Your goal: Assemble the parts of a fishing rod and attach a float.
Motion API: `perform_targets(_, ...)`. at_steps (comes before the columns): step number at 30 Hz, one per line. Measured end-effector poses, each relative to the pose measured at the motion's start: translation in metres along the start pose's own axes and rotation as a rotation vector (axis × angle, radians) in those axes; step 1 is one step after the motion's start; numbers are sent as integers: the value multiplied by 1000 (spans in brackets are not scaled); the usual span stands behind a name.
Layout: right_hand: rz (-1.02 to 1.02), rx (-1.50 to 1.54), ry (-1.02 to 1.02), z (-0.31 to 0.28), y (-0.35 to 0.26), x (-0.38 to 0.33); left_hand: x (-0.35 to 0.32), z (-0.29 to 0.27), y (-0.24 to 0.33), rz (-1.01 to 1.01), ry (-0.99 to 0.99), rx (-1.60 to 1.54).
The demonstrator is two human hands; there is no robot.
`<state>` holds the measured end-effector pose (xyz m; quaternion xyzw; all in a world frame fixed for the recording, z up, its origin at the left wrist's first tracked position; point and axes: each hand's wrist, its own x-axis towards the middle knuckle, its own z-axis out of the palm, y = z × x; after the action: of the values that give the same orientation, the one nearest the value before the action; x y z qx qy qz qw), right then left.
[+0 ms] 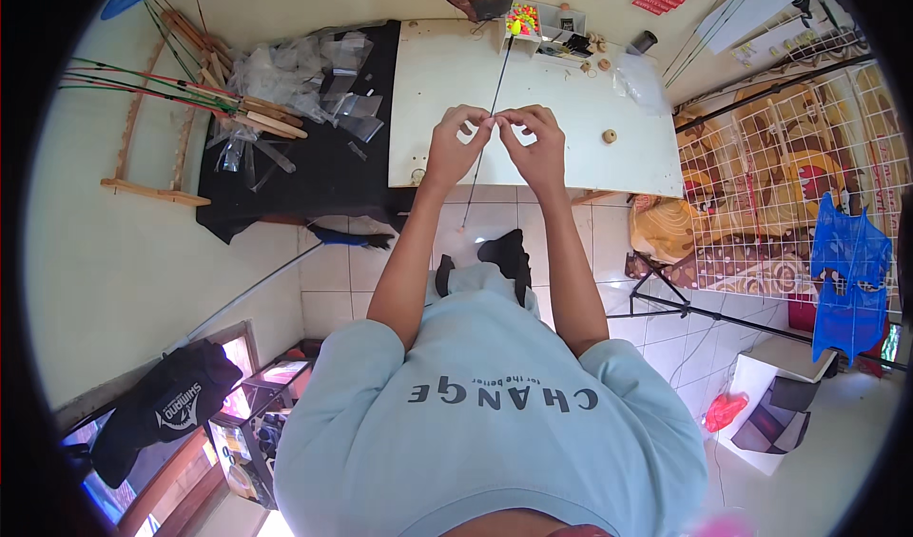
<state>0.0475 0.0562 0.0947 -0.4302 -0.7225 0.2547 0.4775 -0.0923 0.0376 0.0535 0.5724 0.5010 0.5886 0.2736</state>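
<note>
A thin dark rod slants across the white table, with its near end hanging past the front edge over the floor. The yellow ball at its far end lies against a small white box of bright beads. About midway along the rod, my left hand pinches it between thumb and forefinger. Fingertips of my right hand are closed at the same spot, almost touching the left ones. Any small part or thread between the fingertips is too fine to make out.
The white table carries a wooden bead and a clear plastic bag. On the left, a black cloth holds plastic sleeves and thin rods with wooden handles. A white wire grid stands at right.
</note>
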Motion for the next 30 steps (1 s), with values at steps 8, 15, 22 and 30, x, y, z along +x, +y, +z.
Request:
perform_targets(8, -40, -21, 9, 4, 1, -2, 1, 0, -3, -10, 21, -15)
perform_targets(15, 75, 132, -60, 7, 7, 2, 0, -2, -3, -4, 23, -9)
perform_targets(22, 240, 284, -86, 13, 13, -1, 1, -2, -3, 10, 37, -6)
perform_targets(30, 238, 364, -23, 15, 15, -1, 1, 0, 0, -14, 68, -26)
